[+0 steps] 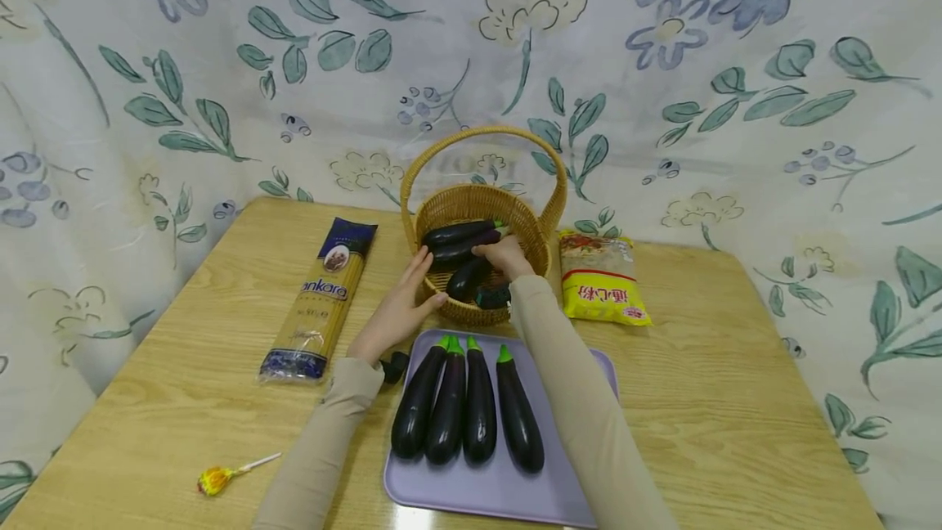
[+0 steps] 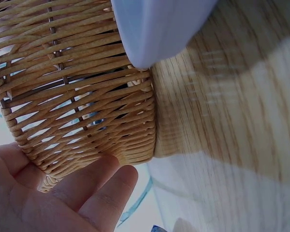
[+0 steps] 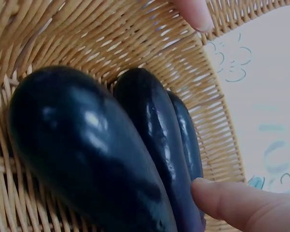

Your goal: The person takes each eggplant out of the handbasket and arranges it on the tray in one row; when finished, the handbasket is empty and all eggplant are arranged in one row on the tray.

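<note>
A wicker basket (image 1: 471, 201) with a tall handle stands at the table's back and holds three dark eggplants. Two eggplants (image 1: 458, 233) lie side by side toward its rear; the nearest eggplant (image 3: 87, 145) lies in front of them. My right hand (image 1: 508, 258) reaches inside and grips this nearest one at its upper end, which the hand hides. Its thumb comes close to the middle eggplant (image 3: 159, 135). At the basket's left side, my left hand (image 1: 397, 305) holds the rim, with fingers (image 2: 108, 193) along the outer weave and one fingertip showing inside.
In front of the basket, a lilac tray (image 1: 471, 493) bears several eggplants (image 1: 482, 407), green stems pointing away. A spaghetti pack (image 1: 320, 301) lies to the left, a yellow-labelled food bag (image 1: 602, 278) to the right, and a lollipop (image 1: 217, 479) near front left.
</note>
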A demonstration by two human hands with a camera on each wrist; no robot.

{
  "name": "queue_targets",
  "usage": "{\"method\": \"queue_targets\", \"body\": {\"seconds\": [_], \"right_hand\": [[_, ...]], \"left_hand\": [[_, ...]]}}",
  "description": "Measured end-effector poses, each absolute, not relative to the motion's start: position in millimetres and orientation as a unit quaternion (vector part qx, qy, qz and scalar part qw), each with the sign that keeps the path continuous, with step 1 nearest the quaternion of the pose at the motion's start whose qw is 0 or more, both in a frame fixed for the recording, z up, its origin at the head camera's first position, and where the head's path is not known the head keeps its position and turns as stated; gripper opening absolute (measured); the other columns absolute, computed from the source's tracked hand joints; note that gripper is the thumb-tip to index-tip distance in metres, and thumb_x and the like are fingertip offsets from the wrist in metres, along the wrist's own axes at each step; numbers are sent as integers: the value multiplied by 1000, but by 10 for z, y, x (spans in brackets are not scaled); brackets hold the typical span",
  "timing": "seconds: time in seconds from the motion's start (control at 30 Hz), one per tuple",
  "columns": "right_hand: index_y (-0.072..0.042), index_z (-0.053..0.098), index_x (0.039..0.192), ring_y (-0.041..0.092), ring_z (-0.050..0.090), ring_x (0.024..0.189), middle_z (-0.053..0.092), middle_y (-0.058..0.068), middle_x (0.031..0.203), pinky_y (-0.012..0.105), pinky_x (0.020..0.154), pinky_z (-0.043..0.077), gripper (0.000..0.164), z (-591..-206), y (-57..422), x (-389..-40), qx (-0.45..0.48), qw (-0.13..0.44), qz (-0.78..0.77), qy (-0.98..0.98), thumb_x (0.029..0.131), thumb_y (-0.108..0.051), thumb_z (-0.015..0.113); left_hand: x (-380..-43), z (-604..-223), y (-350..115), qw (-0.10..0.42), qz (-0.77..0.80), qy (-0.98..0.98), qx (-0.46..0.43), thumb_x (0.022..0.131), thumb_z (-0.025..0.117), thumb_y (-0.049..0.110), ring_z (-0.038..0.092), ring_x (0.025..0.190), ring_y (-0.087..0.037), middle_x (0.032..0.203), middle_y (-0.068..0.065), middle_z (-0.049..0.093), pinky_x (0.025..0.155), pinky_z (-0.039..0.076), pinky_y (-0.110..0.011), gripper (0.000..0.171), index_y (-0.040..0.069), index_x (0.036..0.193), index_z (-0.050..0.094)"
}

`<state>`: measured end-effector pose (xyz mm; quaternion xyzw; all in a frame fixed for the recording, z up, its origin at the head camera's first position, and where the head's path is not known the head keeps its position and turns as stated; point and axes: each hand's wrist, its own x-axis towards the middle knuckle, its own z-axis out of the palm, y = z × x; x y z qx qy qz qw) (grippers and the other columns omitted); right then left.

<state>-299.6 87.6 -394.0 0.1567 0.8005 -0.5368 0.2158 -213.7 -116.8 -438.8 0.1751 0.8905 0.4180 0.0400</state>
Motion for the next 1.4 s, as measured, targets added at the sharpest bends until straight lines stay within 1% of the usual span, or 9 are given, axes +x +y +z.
{"method": "queue_targets", "body": {"seconds": [0.17,0.3,0.43,0.57,0.67,0.8,0.87,1.17,1.4], "right_hand": [[-5,-2,156,37,39,136,18,24,157,44,93,54,93,-3951,854,-3018,164,207,-525,809,93,-25,64],[-5,-1,156,37,33,140,16,23,158,44,99,51,95,-3956,836,-3025,169,198,-508,821,92,-26,66],[-6,0,156,37,36,139,17,23,157,43,100,50,96,-3958,834,-3020,173,196,-525,810,91,-26,68],[-6,-6,155,37,37,139,14,22,159,44,104,47,99,-3981,854,-3003,169,188,-552,795,91,-25,67],[-5,0,155,36,39,138,19,22,157,44,106,45,95,-4010,863,-2993,160,172,-565,791,91,-23,67],[-6,10,153,37,45,132,30,23,150,45,102,48,86,-4036,857,-2993,155,148,-588,780,90,-17,68],[-7,12,153,36,45,132,32,23,149,45,103,47,83,-4040,848,-3001,155,134,-588,783,91,-17,67],[-12,16,154,34,42,134,30,19,153,46,108,42,80,-3989,785,-3029,135,95,-565,808,90,-12,65],[-13,17,154,33,47,128,32,19,152,45,97,48,80,-3920,734,-2998,90,54,-566,817,90,-9,64]], "left_hand": [[-2145,-4373,-1136,39,418,890,179,98,52,45,10,151,-34,166,-3,1,114,24,-63,78,16,158,10],[-2159,-4378,-1136,39,419,889,179,99,52,43,10,151,-34,166,0,-1,114,25,-62,78,16,158,9],[-2156,-4367,-1144,38,418,890,179,98,52,45,10,151,-34,166,1,-2,113,26,-63,79,16,158,9],[-2143,-4359,-1144,38,418,890,180,98,52,44,13,150,-36,166,-4,0,112,27,-64,79,15,158,9],[-2132,-4356,-1142,39,415,892,177,98,52,44,16,149,-37,166,-5,0,112,28,-63,79,16,158,9],[-2125,-4357,-1141,38,411,893,176,98,51,46,18,148,-38,166,-4,1,112,29,-63,79,15,158,10],[-2126,-4359,-1141,38,412,893,176,98,51,47,18,148,-37,166,-4,1,112,29,-63,79,15,158,10],[-2126,-4359,-1151,41,415,892,174,99,51,45,15,150,-35,166,-3,0,113,28,-62,77,21,158,8],[-2129,-4368,-1159,42,415,892,174,98,51,45,15,149,-35,166,-3,0,114,27,-61,78,20,158,8]]}}
